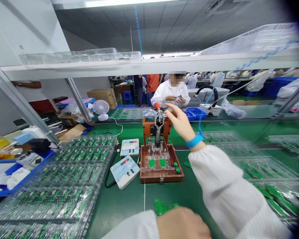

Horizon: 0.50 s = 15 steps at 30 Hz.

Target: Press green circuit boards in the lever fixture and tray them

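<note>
Right hand [179,122] raised, fingers open, just beside test jig [159,166] on worktop [117,212].
Left hand [183,224] near circuit board [162,206]; its fingers hidden, cannot tell.

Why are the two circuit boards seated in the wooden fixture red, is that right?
No, that colour is wrong: the two circuit boards seated in the wooden fixture are green, not red, as the head view shows.

A test fixture [160,166] stands between a left tray [52,186] and right tray [264,176].
</note>
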### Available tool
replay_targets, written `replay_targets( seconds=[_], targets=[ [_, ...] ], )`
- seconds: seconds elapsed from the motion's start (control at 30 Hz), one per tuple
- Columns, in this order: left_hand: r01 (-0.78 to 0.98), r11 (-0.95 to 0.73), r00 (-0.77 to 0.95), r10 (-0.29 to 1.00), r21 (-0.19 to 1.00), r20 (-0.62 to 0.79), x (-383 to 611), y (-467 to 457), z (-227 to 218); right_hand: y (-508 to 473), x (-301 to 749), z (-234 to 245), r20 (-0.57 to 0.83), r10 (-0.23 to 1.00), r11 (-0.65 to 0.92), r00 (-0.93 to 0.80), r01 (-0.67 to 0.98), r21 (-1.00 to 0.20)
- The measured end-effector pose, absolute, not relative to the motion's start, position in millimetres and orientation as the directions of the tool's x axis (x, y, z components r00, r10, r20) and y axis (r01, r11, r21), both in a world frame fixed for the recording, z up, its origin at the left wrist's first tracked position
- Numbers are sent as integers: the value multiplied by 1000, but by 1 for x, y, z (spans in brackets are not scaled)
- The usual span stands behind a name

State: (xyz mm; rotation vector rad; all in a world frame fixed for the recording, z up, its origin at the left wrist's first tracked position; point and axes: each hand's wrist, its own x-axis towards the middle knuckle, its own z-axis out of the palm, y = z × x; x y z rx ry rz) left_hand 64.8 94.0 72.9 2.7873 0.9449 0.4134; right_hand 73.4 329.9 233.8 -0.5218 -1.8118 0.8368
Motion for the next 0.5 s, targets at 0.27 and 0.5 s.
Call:
replay_targets(
  seconds=[0.27, 0.5],
  targets=[
    [794, -48, -305, 831, 606, 465, -65, 112, 95, 255, 129, 97, 514, 719, 658, -467, 223, -719],
    [872, -33, -241, 840, 488, 487, -60, 140, 62, 244, 107, 82, 432, 707, 653, -560, 280, -704]
  ],
)
